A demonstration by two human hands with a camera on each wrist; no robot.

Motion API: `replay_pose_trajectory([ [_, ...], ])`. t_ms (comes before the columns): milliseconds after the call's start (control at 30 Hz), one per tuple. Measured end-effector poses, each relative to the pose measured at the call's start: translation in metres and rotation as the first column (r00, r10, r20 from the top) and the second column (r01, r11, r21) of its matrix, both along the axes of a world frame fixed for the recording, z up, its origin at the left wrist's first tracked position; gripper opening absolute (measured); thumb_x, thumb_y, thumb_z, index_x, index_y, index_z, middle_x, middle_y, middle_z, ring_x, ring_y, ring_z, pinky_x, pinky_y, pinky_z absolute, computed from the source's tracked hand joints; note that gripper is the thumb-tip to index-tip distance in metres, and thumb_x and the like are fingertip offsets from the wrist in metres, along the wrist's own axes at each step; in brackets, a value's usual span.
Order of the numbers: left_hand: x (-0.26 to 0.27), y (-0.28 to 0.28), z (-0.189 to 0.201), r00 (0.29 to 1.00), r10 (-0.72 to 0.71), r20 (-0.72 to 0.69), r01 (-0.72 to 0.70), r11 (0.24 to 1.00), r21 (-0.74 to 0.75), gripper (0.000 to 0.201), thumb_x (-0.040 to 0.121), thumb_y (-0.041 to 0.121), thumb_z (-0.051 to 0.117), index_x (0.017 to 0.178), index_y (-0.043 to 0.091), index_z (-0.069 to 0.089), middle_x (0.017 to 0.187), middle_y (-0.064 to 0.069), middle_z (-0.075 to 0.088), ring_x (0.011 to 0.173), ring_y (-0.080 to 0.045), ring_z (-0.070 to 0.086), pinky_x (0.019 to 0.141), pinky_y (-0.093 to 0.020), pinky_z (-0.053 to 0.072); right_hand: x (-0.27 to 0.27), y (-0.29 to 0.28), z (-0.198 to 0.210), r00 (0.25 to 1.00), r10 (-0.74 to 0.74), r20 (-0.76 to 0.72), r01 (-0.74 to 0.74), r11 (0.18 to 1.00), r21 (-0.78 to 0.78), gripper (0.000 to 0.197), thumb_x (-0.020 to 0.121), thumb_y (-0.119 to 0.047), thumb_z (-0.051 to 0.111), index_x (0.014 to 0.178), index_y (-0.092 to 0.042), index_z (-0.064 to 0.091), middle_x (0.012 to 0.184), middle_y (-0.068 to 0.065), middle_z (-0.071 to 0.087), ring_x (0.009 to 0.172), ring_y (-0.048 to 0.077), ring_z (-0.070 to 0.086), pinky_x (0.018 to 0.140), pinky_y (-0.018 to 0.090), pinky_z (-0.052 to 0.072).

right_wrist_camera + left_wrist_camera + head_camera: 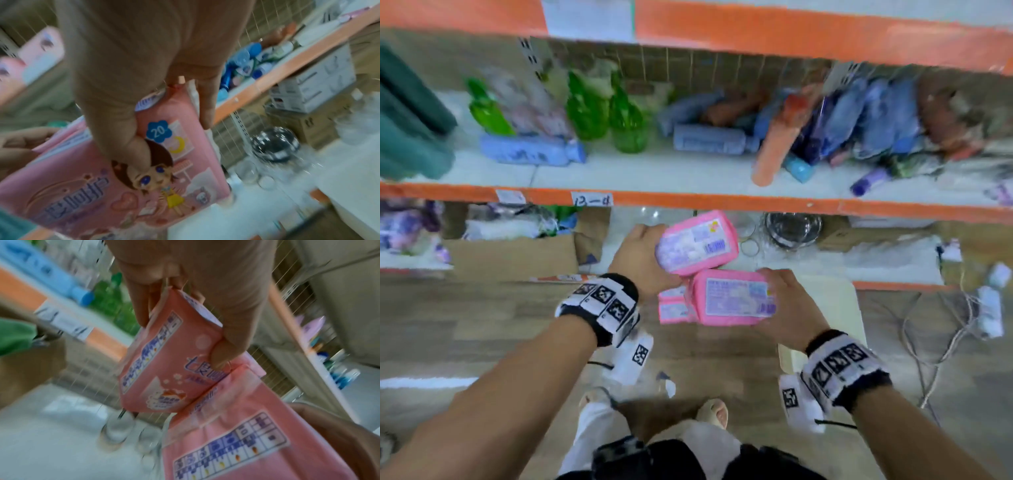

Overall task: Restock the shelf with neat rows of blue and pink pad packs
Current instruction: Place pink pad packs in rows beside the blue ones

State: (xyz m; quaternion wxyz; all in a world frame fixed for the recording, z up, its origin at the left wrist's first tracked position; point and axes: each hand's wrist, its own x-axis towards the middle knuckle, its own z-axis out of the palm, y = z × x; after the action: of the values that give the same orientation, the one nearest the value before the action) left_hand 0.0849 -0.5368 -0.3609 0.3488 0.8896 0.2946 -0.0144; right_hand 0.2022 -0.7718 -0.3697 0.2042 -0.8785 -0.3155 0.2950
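My left hand [643, 255] grips a small pink pad pack [697, 241] in front of the lower shelf; in the left wrist view thumb and fingers pinch that small pink pack [164, 368]. Just below it my right hand [786, 305] grips a larger pink pad pack [732, 296], with another pink pack [673, 306] showing at its left side. In the right wrist view the right hand's thumb lies over the cartoon front of the larger pack [131, 183]. Both packs hang in the air, nearly touching. Blue packs [709, 138] lie on the middle shelf.
The middle shelf [654, 171] holds green bottles [626, 120], blue rolls, an orange tube [777, 144] and a pile of packets at right. The lower shelf carries a cardboard box [517, 257], a steel bowl [792, 228] and glass jars. Cables lie on the floor at right.
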Motion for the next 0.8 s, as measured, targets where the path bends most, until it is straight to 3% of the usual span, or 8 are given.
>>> replay_pose_trajectory([
  [133,0.013,0.019,0.093,0.973,0.045,0.225,-0.067,0.994,0.09,0.087,0.049,0.04,0.084,0.127,0.021,0.05,0.107,-0.002,0.046,0.104,-0.022,0.05,0.091,-0.022,0.038,0.031,0.018,0.083,0.993,0.032,0.116,-0.054,0.981,0.188,0.086,0.055,-0.037,0.072,0.134,-0.027,0.04,0.11,-0.01,0.036,0.106,0.015,0.052,0.082,0.019,0.038],
  [233,0.005,0.046,0.149,0.898,0.134,0.419,-0.191,0.977,0.097,0.096,0.038,0.054,0.07,0.127,0.023,0.051,0.102,0.004,0.043,0.095,-0.006,0.044,0.082,-0.011,0.03,0.049,0.038,0.136,0.987,0.008,0.163,-0.059,0.947,0.314,0.087,0.049,-0.041,0.073,0.129,-0.036,0.039,0.108,-0.01,0.038,0.102,0.007,0.048,0.076,0.013,0.036],
  [333,-0.001,0.081,0.192,0.808,0.135,0.574,-0.24,0.965,0.11,0.09,0.034,0.052,0.062,0.12,0.026,0.051,0.094,0.009,0.048,0.081,0.011,0.042,0.069,0.0,0.03,0.064,0.061,0.18,0.978,-0.032,0.207,-0.071,0.878,0.473,0.078,0.042,-0.051,0.071,0.114,-0.049,0.04,0.107,-0.008,0.045,0.095,-0.007,0.044,0.077,0.005,0.033],
  [433,0.003,0.121,0.223,0.827,0.125,0.548,-0.233,0.964,0.132,0.091,0.039,0.038,0.069,0.125,0.02,0.047,0.11,0.004,0.045,0.094,-0.003,0.042,0.075,-0.008,0.03,0.077,0.087,0.209,0.959,-0.134,0.249,-0.028,0.831,0.555,0.08,0.047,-0.028,0.089,0.11,-0.046,0.042,0.108,-0.001,0.048,0.099,0.003,0.047,0.08,0.015,0.035],
  [500,0.008,0.147,0.238,0.845,0.102,0.525,-0.215,0.964,0.158,0.087,0.042,0.032,0.069,0.125,0.016,0.047,0.11,0.002,0.042,0.096,-0.01,0.042,0.076,-0.011,0.029,0.085,0.106,0.225,0.94,-0.219,0.263,0.012,0.789,0.614,0.077,0.046,-0.027,0.091,0.107,-0.043,0.047,0.105,0.001,0.05,0.097,0.006,0.048,0.078,0.017,0.036],
  [633,0.032,0.182,0.255,0.903,-0.012,0.429,-0.091,0.972,0.218,0.088,0.044,0.032,0.07,0.128,0.02,0.047,0.109,0.004,0.037,0.104,-0.015,0.043,0.087,-0.021,0.031,0.109,0.15,0.247,0.868,-0.358,0.346,0.066,0.772,0.632,0.074,0.049,-0.029,0.087,0.113,-0.034,0.05,0.102,0.003,0.048,0.086,-0.02,0.041,0.068,0.004,0.033],
  [733,0.053,0.19,0.262,0.914,0.002,0.406,-0.074,0.984,0.163,0.092,0.046,0.036,0.062,0.135,0.025,0.042,0.119,0.0,0.039,0.107,-0.015,0.042,0.087,-0.022,0.031,0.131,0.183,0.255,0.824,-0.416,0.384,0.156,0.819,0.551,0.071,0.058,-0.028,0.082,0.119,-0.031,0.048,0.103,0.004,0.046,0.082,-0.004,0.039,0.067,0.017,0.031],
  [800,0.063,0.191,0.263,0.936,-0.026,0.35,-0.045,0.98,0.193,0.096,0.046,0.042,0.056,0.139,0.029,0.036,0.128,0.001,0.036,0.114,-0.017,0.044,0.088,-0.023,0.032,0.145,0.2,0.263,0.819,-0.407,0.405,0.183,0.854,0.488,0.059,0.063,-0.034,0.078,0.115,-0.026,0.05,0.101,0.002,0.051,0.099,0.013,0.043,0.076,0.026,0.035],
])
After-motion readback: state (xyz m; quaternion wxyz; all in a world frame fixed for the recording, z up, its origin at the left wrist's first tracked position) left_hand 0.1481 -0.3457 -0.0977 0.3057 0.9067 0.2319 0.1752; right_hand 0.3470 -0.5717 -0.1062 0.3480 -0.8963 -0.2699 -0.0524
